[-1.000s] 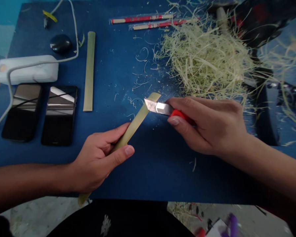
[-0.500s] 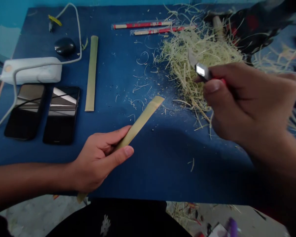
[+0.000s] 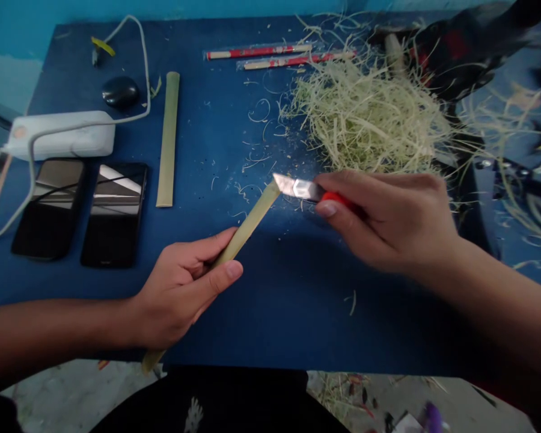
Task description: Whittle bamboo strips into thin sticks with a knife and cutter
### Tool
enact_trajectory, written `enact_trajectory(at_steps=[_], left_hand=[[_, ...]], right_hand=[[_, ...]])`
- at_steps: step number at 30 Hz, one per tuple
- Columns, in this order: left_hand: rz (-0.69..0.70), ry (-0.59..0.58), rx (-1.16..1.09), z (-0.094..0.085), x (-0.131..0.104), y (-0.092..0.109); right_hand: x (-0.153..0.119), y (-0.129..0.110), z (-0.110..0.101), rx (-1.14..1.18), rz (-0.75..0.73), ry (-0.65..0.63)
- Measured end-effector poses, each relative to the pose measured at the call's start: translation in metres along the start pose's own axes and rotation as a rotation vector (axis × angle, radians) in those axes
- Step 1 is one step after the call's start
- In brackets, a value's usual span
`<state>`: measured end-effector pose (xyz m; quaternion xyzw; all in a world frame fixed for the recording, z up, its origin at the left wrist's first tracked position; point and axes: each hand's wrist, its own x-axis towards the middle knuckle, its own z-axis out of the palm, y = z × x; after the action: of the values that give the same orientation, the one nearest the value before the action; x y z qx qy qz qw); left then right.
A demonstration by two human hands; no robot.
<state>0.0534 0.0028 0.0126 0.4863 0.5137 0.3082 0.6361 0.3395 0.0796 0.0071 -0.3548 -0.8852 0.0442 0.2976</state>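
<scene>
Held strip [image 3: 251,225] diagonal, tip forward-right

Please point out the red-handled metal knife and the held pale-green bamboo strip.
Red-handled metal knife [image 3: 303,189]: head view, metal front part.
Held pale-green bamboo strip [image 3: 252,222]: head view, upper length.

I can read no words, numbers or brands on my feed. I make out small printed marks on the upper red wrapper [image 3: 264,52] and the lower red wrapper [image 3: 284,61], too small for me to decipher. I also see a pale, branching emblem [image 3: 193,415] on the black clothing [image 3: 243,400].
</scene>
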Motion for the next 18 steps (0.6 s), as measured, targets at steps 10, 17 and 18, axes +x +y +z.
enact_trajectory(at_steps=[10, 17, 18], left_hand=[[-0.049, -0.222, -0.462, -0.008, 0.009, 0.003], [0.183, -0.007, -0.394, -0.012, 0.023, 0.014], [0.234, 0.032, -0.375, -0.014, 0.024, 0.016]], right_hand=[[0.000, -0.003, -0.005, 0.049, 0.334, 0.017], [-0.001, 0.006, 0.011, 0.371, 0.396, 0.181], [-0.001, 0.005, 0.010, 0.452, 0.408, 0.200]])
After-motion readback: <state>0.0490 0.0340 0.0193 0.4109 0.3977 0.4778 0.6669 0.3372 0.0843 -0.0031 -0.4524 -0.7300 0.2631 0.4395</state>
